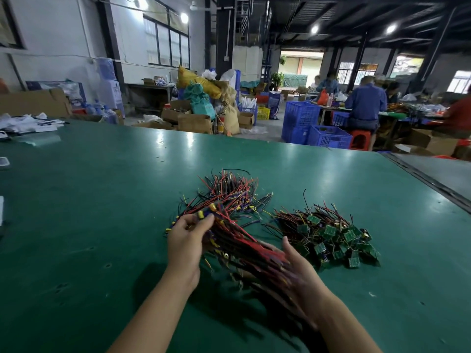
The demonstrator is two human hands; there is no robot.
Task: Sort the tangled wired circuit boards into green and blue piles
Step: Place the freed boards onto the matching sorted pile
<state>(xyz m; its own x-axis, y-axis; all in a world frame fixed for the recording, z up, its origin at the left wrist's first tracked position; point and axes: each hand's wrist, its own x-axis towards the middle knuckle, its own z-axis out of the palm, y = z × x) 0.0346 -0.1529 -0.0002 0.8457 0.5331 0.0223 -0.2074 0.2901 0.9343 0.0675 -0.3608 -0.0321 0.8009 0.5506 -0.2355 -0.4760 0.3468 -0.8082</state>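
Observation:
A bundle of blue boards with red and black wires (242, 248) is lifted over the green table (102, 200). My left hand (184, 240) is closed on the bundle's board end. My right hand (299, 271) lies under the trailing wires, fingers spread and blurred. Behind the bundle, a pile of blue boards with tangled wires (229, 194) rests on the table. To the right lies a pile of green boards (336, 240) with dark wires, just beyond my right hand.
White bags and papers (28, 123) lie at the table's far left corner. A gap with a dark rail (428, 179) runs along the table's right edge. Blue crates (318, 133), cardboard boxes and seated people are beyond the table.

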